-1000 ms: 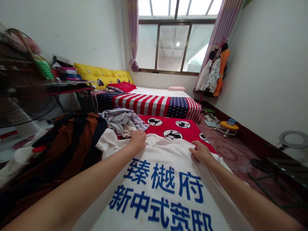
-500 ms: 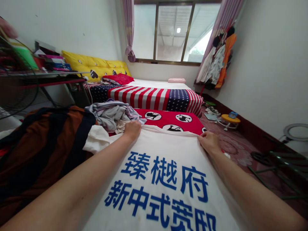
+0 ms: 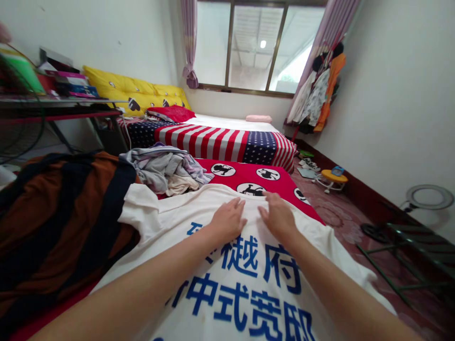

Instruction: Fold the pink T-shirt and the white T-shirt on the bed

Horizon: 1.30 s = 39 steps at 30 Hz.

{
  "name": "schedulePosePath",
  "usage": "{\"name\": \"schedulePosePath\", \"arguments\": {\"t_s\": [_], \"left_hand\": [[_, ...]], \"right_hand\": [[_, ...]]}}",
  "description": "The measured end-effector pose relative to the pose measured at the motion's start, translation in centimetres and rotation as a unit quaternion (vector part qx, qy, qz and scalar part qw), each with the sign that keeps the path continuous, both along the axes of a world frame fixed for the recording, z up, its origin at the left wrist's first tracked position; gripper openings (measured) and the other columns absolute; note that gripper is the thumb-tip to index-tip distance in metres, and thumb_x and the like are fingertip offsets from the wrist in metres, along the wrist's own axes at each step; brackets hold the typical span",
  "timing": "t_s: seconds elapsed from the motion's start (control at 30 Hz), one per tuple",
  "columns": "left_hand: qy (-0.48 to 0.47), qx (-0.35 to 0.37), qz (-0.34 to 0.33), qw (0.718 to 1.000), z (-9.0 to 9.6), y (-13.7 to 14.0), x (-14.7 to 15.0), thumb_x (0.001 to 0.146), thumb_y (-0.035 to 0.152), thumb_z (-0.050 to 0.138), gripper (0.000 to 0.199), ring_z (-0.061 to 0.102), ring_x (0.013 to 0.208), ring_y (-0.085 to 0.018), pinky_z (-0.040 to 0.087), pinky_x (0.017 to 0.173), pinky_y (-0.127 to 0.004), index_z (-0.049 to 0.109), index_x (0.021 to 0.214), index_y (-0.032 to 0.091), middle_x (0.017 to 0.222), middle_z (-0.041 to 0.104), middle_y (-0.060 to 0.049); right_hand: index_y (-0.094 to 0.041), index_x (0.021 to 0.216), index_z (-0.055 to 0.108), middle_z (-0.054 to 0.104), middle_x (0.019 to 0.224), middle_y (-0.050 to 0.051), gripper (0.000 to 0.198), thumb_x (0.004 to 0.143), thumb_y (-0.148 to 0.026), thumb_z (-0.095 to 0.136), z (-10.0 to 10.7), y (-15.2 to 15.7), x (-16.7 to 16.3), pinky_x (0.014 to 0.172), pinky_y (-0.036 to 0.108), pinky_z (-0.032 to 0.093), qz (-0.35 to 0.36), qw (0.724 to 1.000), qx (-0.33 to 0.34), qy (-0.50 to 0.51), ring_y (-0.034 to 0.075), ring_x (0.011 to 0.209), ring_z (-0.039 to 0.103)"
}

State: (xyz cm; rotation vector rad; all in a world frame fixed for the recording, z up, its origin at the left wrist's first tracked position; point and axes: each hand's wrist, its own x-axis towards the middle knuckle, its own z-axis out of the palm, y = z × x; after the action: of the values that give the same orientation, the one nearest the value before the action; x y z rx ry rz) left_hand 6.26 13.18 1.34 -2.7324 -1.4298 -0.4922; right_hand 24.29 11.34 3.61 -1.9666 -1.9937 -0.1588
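A white T-shirt (image 3: pixel 234 284) with large blue printed characters lies spread out before me, its collar end farthest away. My left hand (image 3: pixel 229 219) is over the upper part of the shirt, fingers apart, holding nothing. Close to its right, near the collar, my right hand (image 3: pixel 279 213) also has its fingers extended and holds nothing. Whether the fingertips touch the cloth is hard to tell. Both forearms cover part of the lettering. One sleeve reaches left toward a brown and navy striped garment (image 3: pixel 71 203).
Past the shirt's collar, a crumpled heap of grey and lilac clothes (image 3: pixel 167 166) rests on a red patterned cover (image 3: pixel 245 173). A bed (image 3: pixel 209 142) stands beyond. At right are a yellow stool (image 3: pixel 334 176), a ring light (image 3: pixel 429 196) and a green metal frame (image 3: pixel 401 255).
Both hands have let go of the shirt's shoulder edges and moved inward over its upper part. The shirt now lies flatter, with its shoulders and sleeves spread wider.
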Motion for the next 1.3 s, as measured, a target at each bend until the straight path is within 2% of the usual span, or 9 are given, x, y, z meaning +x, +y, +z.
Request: {"name": "schedulePosePath", "arguments": {"t_s": [0.1,0.23,0.4,0.6,0.7,0.8,0.93,1.13,1.3], "left_hand": [[-0.013,-0.041,0.063,0.997,-1.8,0.0,-1.2,0.091,0.053,0.034,0.063,0.022,0.141,-0.029,0.016,0.114,-0.048,0.035,0.144,0.018,0.152,0.029,-0.011],[-0.014,-0.072,0.133,0.988,-2.1,2.1,-3.8,0.089,0.061,0.030,0.068,0.016,0.143,-0.029,0.012,0.113,-0.050,0.034,0.145,0.022,0.155,0.022,-0.008],[-0.023,-0.067,0.140,0.988,-1.9,2.7,-4.6,0.088,0.061,0.031,0.068,0.018,0.142,-0.030,0.011,0.113,-0.049,0.036,0.144,0.022,0.155,0.023,-0.010],[0.002,-0.124,0.141,0.982,0.1,1.2,-3.3,0.090,0.052,0.034,0.066,0.012,0.143,-0.035,0.008,0.111,-0.056,0.034,0.145,0.016,0.155,0.018,-0.015],[0.007,-0.147,0.129,0.981,0.7,-1.4,-3.1,0.089,0.049,0.040,0.065,0.015,0.142,-0.036,0.011,0.110,-0.057,0.037,0.143,0.013,0.153,0.021,-0.019],[-0.014,-0.120,0.043,0.992,-0.2,-4.8,-5.0,0.089,0.057,0.035,0.062,0.018,0.142,-0.030,0.014,0.112,-0.052,0.039,0.142,0.025,0.154,0.025,-0.009],[-0.026,-0.055,0.094,0.994,-1.5,-7.8,-8.6,0.090,0.060,0.033,0.061,0.017,0.143,-0.030,0.013,0.114,-0.048,0.041,0.141,0.028,0.154,0.026,-0.008],[-0.056,-0.048,0.106,0.992,-1.7,-7.9,-9.6,0.089,0.054,0.040,0.056,0.022,0.141,-0.030,0.015,0.114,-0.049,0.047,0.138,0.026,0.151,0.032,-0.008],[-0.272,-0.093,0.076,0.955,-2.0,-6.9,-10.3,0.082,0.028,0.057,0.044,0.036,0.135,-0.027,0.019,0.115,-0.041,0.061,0.123,0.015,0.141,0.048,-0.011]], "right_hand": [[-0.018,0.143,0.036,0.037,0.149,0.010,0.058,0.093,-0.048,0.035,-2.2,-2.2,-1.7,0.112,0.045,0.024,0.166,0.985,-0.051,-0.021,0.025,0.137,0.032],[-0.020,0.147,0.029,0.019,0.156,0.007,0.070,0.091,-0.061,0.027,-3.8,-1.9,1.5,0.113,0.052,0.015,0.060,0.992,-0.102,-0.044,0.027,0.143,0.015],[-0.015,0.148,0.023,0.018,0.156,0.007,0.071,0.093,-0.059,0.022,-3.9,-0.5,5.1,0.113,0.050,0.016,-0.056,0.992,-0.107,-0.048,0.023,0.143,0.016],[-0.010,0.148,0.025,0.018,0.155,0.015,0.071,0.092,-0.052,0.031,-0.6,-1.5,1.3,0.110,0.061,0.010,-0.106,0.976,-0.181,-0.066,0.031,0.143,0.015],[-0.012,0.149,0.022,0.015,0.156,0.012,0.069,0.092,-0.048,0.035,-0.3,-4.3,-1.7,0.112,0.056,0.010,-0.019,0.987,-0.148,-0.066,0.027,0.144,0.011],[-0.022,0.149,0.022,0.016,0.157,0.004,0.065,0.093,-0.054,0.028,-2.0,-7.6,-2.4,0.114,0.048,0.014,0.105,0.987,-0.113,-0.038,0.021,0.144,0.012],[-0.021,0.148,0.027,0.016,0.157,0.006,0.067,0.092,-0.058,0.029,-3.3,-9.1,-0.9,0.114,0.049,0.015,0.046,0.992,-0.117,-0.027,0.024,0.144,0.012],[-0.015,0.143,0.037,0.026,0.153,0.016,0.058,0.091,-0.040,0.041,-1.0,-8.2,-3.8,0.107,0.058,0.024,-0.021,0.980,-0.195,-0.008,0.031,0.140,0.023],[-0.020,0.133,0.050,0.035,0.149,0.009,0.045,0.090,-0.031,0.042,-3.1,-9.1,-5.2,0.112,0.054,0.017,0.061,0.990,-0.063,0.109,0.024,0.141,0.025]]}}
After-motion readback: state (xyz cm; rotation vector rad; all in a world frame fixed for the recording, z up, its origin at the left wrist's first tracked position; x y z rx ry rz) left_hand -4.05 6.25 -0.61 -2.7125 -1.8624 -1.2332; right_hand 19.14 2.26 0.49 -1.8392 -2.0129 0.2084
